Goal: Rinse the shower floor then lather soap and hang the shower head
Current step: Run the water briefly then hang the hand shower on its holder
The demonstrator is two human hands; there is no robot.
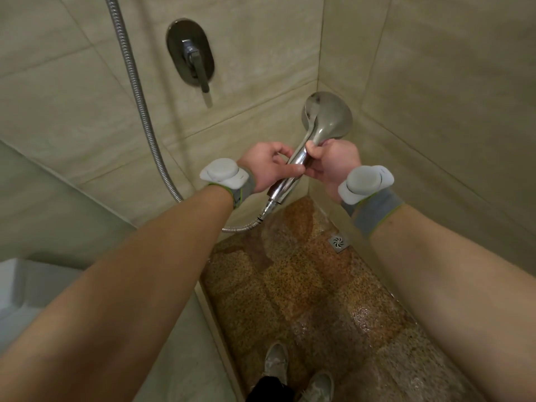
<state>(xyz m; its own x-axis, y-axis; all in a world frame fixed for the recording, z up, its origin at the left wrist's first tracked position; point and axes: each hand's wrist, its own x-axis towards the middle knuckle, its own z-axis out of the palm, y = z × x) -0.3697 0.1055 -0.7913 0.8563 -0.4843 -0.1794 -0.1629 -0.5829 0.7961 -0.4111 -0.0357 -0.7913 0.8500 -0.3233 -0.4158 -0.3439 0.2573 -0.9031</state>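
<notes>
Glistening wet underfoot, the shower floor (304, 285) lies below a springy metal hose (136, 91) likely to tug the chrome shower head (327, 117), probably light, rigid and slippery, held near the corner and best gripped mid-handle, where the right hand (333, 166) clasps and the left hand (266, 166) pinches it.

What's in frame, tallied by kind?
Shower head: 1
Hose: 1
Wall mixer: 1
Floor drain: 1
Hands: 2 (left hand, right hand)
Wrist sensors: 2
Shoes: 2
Total: 10
</notes>
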